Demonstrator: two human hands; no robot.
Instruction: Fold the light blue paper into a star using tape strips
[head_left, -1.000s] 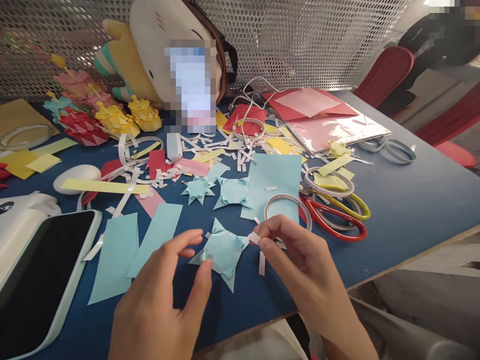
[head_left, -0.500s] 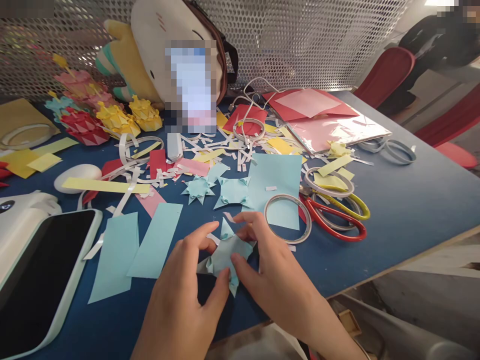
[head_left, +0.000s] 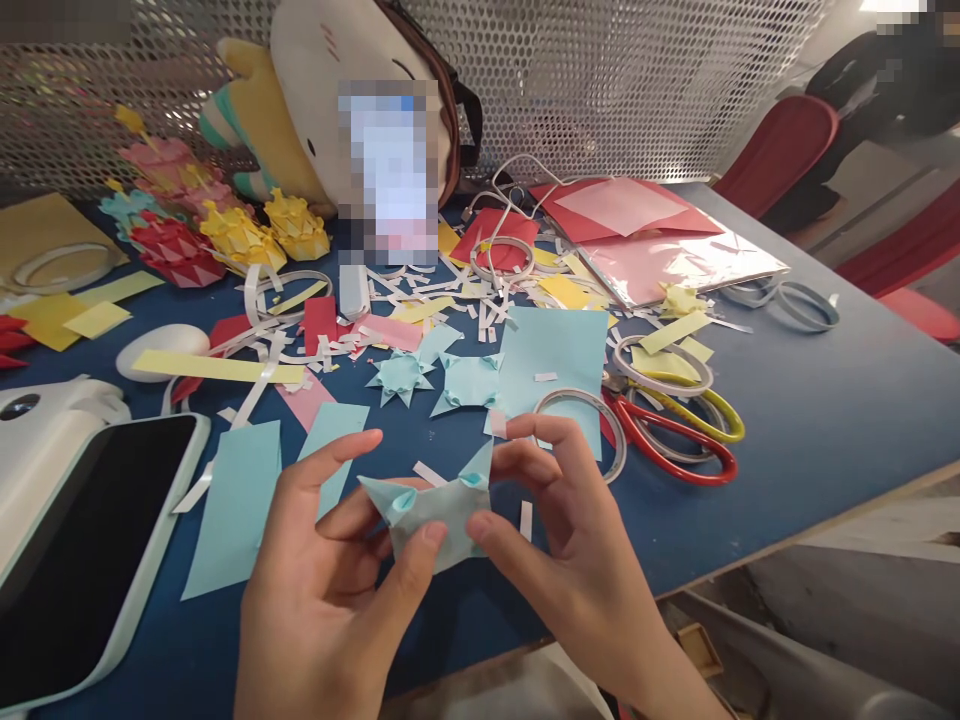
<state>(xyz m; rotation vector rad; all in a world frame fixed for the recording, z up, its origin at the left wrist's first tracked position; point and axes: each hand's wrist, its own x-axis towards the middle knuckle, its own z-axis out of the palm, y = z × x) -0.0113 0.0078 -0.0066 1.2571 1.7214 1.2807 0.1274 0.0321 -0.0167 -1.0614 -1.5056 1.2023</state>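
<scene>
A light-blue folded paper piece (head_left: 450,510) with pointed corners and small curled folds is held up over the near edge of the table. My left hand (head_left: 330,570) pinches its left side, thumb in front and fingers behind, the index finger raised away. On the right side, my right hand (head_left: 574,545) grips it with the thumb in front. A small pale strip (head_left: 498,424) is at my right index fingertip. Just beyond lie a blue paper star (head_left: 401,376) and a similar folded blue piece (head_left: 471,382). Blue paper strips (head_left: 234,505) rest left of my hands.
Red-handled scissors (head_left: 675,445) and tape rolls (head_left: 619,450) lie to the right, near a blue sheet (head_left: 559,340). A phone (head_left: 97,550) lies at left. Paper scraps (head_left: 487,320), folded yellow paper ornaments (head_left: 244,235) and a plush bag (head_left: 300,60) are farther back.
Both hands have turned the blue folded piece, so two of its points now face up and outward. My left index finger has lifted off, and a pale strip shows at my right fingertip.
</scene>
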